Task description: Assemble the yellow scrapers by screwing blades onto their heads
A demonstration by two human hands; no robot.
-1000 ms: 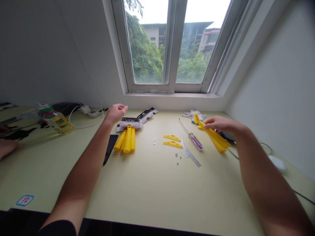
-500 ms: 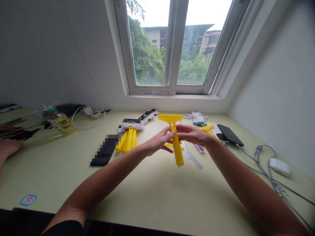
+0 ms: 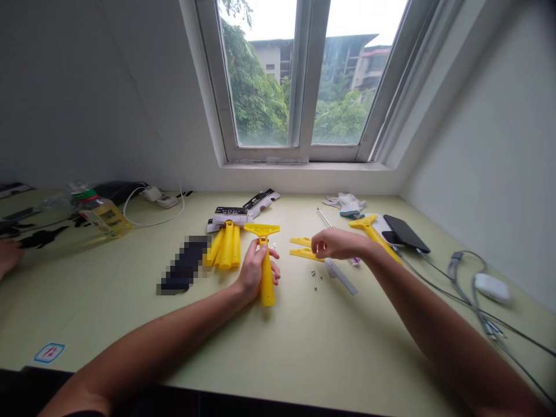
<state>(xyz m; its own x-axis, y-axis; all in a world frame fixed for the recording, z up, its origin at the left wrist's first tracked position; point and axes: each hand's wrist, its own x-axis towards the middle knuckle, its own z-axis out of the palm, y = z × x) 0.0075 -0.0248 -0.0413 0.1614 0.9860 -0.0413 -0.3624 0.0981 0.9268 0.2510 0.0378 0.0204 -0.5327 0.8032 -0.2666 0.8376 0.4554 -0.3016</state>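
My left hand is closed around the handle of a yellow scraper, its wide head pointing away from me. My right hand is over the right ends of two flat yellow strips, fingers curled together and pointing down; what they hold, if anything, is hidden. Just below that hand lie a metal blade strip and several small screws. Another yellow scraper rests to the right of my right hand.
Several yellow handles lie by black-and-white boxes. A dark phone is at left, and a screwdriver and gloves lie at the back. Another phone and cables are at right. Another person's hand shows far left.
My left hand has carried the scraper left and lower. My right hand has come off the scraper and moved down to the yellow strips, uncovering the screws.
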